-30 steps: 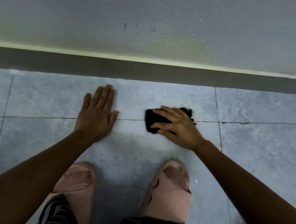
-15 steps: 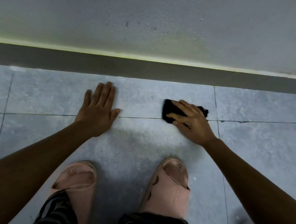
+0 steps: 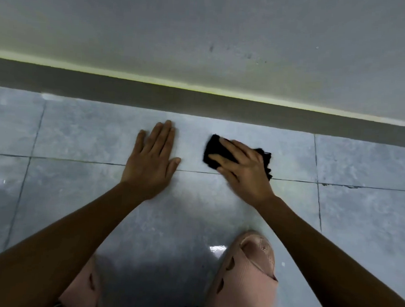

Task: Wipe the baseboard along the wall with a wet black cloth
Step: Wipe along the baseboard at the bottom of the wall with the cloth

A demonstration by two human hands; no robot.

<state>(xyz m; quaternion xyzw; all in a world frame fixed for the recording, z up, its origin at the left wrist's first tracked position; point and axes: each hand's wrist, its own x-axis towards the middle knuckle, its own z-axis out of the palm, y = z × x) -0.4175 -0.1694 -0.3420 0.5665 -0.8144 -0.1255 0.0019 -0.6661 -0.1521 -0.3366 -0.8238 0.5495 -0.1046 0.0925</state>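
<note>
— Black cloth (image 3: 217,152), where is it lying?
— It is lying bunched on the tiled floor (image 3: 359,210), just short of the baseboard (image 3: 129,94) and not touching it. Its near edge is sitting about on a grout line.
— Who is holding it?
— The right hand (image 3: 244,172) is pressing down on it, palm over the cloth's right part. The fingers (image 3: 228,146) are lying slightly spread and flat across the top, pinning the cloth to the tile rather than pinching it. A ragged corner is sticking out beyond the hand on the right.
— And the other hand?
— The left hand (image 3: 152,165) is resting flat on the floor just left of the cloth, apart from it, holding nothing. Its fingers (image 3: 161,136) are lying close together and pointing toward the baseboard, thumb out to the side.
— What is running behind?
— The dark grey baseboard is running along the foot of the pale wall (image 3: 204,34), with a yellowish strip along its top edge.
— Anything nearer?
— Two pink slippers (image 3: 248,277) are standing on the glossy tiles, the left one partly hidden behind the forearm.
</note>
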